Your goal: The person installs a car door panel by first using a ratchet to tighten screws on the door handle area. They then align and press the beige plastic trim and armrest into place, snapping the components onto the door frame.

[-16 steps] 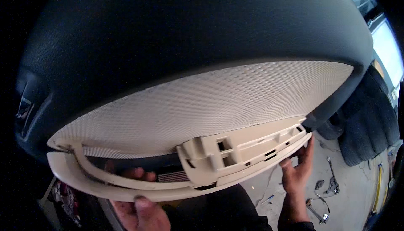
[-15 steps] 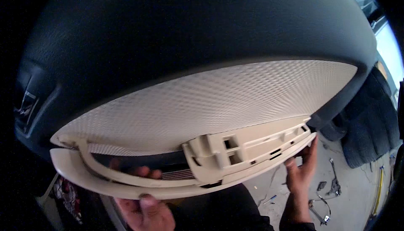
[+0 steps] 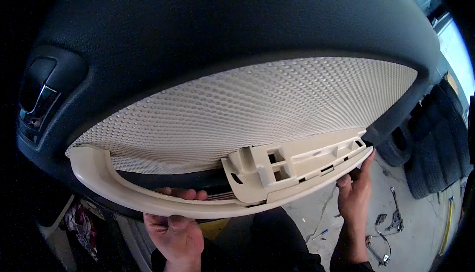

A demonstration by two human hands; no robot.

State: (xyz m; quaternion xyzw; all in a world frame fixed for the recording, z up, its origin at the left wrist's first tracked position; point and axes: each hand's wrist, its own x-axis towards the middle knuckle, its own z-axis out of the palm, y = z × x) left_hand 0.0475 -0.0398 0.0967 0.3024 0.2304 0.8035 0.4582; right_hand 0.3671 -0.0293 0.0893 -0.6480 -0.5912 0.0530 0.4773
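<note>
A cream door armrest trim [image 3: 277, 201], long and curved, lies along the lower edge of the door panel's dimpled cream insert [image 3: 257, 103]. Its left part forms a pull handle, and square and slotted openings show on its right part. My left hand [image 3: 175, 235] is closed round the handle bar from below, fingers showing through the gap behind it and thumb in front. At the trim's right tip my right hand [image 3: 354, 193] is closed on the edge, with some fingers hidden behind. The handle's left end touches or overlaps the insert's left corner; whether it is fastened I cannot tell.
Above the insert spreads the dark door panel [image 3: 237, 24], with an inner door handle [image 3: 42, 101] at left. Stacked tires [image 3: 435, 138] stand at right. On the concrete floor [image 3: 307, 222] lie metal parts with a cable [image 3: 381, 242] and a yellow strip [image 3: 447, 225].
The trim's left end has risen against the insert, covering the inner handle frame that showed before. Both hands stay on the trim; my left hand has shifted slightly up and right.
</note>
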